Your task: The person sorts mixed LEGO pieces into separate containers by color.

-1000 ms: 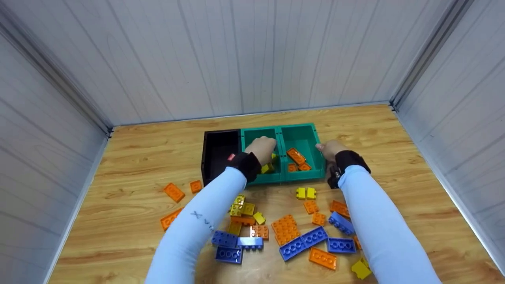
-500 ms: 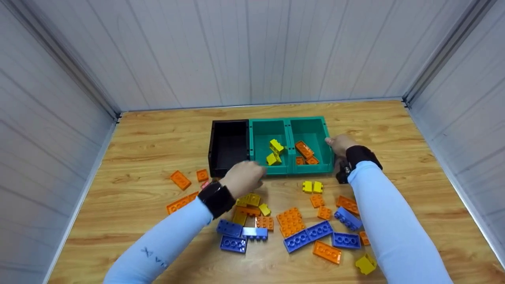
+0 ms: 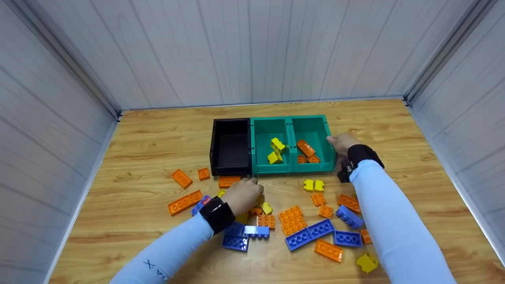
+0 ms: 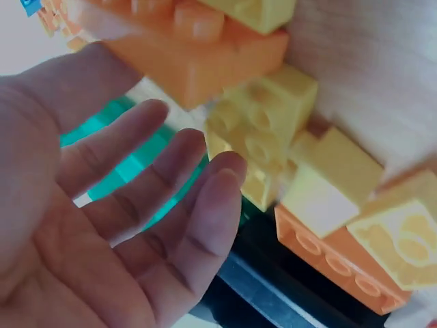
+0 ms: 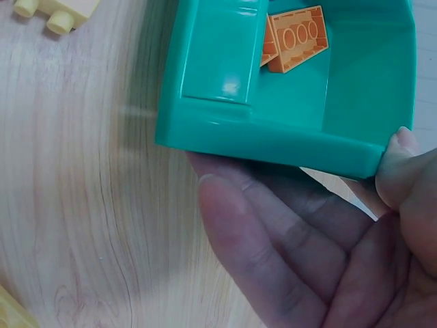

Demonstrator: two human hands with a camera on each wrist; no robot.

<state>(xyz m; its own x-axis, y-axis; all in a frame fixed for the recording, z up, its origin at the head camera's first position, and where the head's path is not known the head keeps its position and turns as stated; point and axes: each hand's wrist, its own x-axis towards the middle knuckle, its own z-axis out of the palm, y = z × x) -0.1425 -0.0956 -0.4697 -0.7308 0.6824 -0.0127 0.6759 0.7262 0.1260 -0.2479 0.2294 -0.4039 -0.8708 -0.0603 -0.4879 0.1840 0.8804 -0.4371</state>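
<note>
Over the loose bricks in front of the bins, the left hand [image 3: 244, 196] reaches down; in the left wrist view this hand [image 4: 136, 205] has loosely bent, spread fingers and holds nothing. Its fingertips are close to a yellow brick [image 4: 280, 102], under an orange brick [image 4: 184, 61]. The right hand [image 3: 343, 142] is at the outer side of the right green bin [image 3: 313, 167]. Seen from the right wrist, that hand [image 5: 287, 253] grips the green bin [image 5: 273, 140], thumb on the rim and fingers against the outside. Orange bricks [image 3: 305, 148] lie inside.
The middle green bin [image 3: 272, 169] contains yellow bricks [image 3: 277, 145]; beside it stands a black bin [image 3: 230, 169] with no bricks visible inside. Orange, blue and yellow bricks lie across the wooden table [image 3: 150, 150], including an orange plate [image 3: 292, 220]. Pale walls [image 3: 260, 51] enclose the table.
The left hand has come out of the middle green bin and moved down to the table bricks, uncovering the yellow bricks in the bin. The right hand stays at the right bin; the whole view has shifted slightly.
</note>
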